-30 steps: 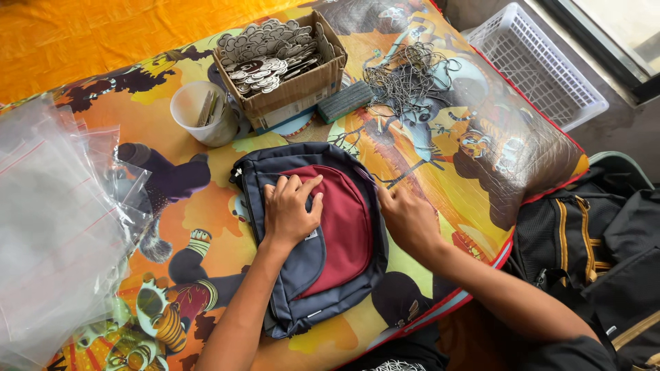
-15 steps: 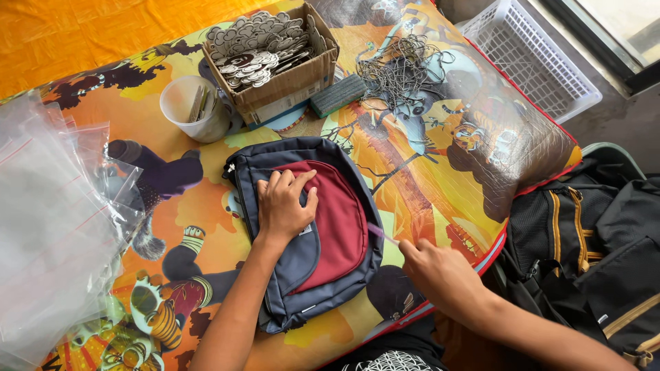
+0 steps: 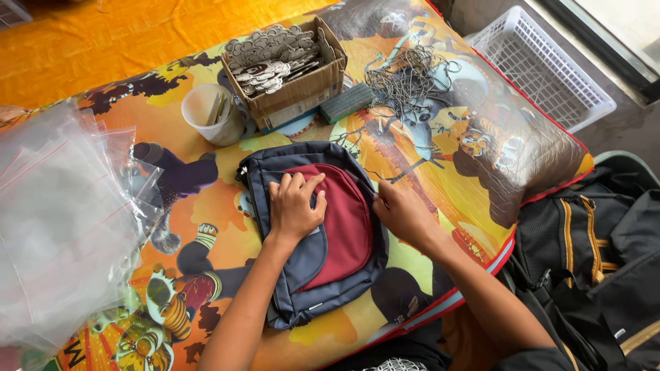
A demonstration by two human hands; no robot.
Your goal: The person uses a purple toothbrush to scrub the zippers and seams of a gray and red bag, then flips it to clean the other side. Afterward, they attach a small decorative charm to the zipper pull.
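Left hand (image 3: 294, 206) flat on the backpack (image 3: 313, 233), palm down, fingers (image 3: 297, 184) slightly spread and laid over the seam where the maroon front panel (image 3: 340, 223) meets the navy body; nothing pinched. Right hand (image 3: 402, 213) just right of those fingers, at the backpack's right edge, fingertips drawn together against the rim near the zipper; whether anything thin is caught between them, impossible to tell. Backpack lying flat on the cartoon-printed table cover (image 3: 447, 158), under both hands, its lower end towards the wearer.

Left of the left fingers, well apart: a heap of clear plastic bags (image 3: 62, 220). Right of the right hand, off the table edge: black bags with yellow-striped trim (image 3: 591, 247).

Beyond the fingertips: white plastic cup (image 3: 210, 113) with a few thin pieces standing inside, cardboard box (image 3: 289, 75) filled with small metal pendants, a greenish block (image 3: 347, 103) touching the box's right corner, a tangle of thin grey cords (image 3: 409, 79). Farthest right, a white plastic basket (image 3: 543, 65) on the floor.
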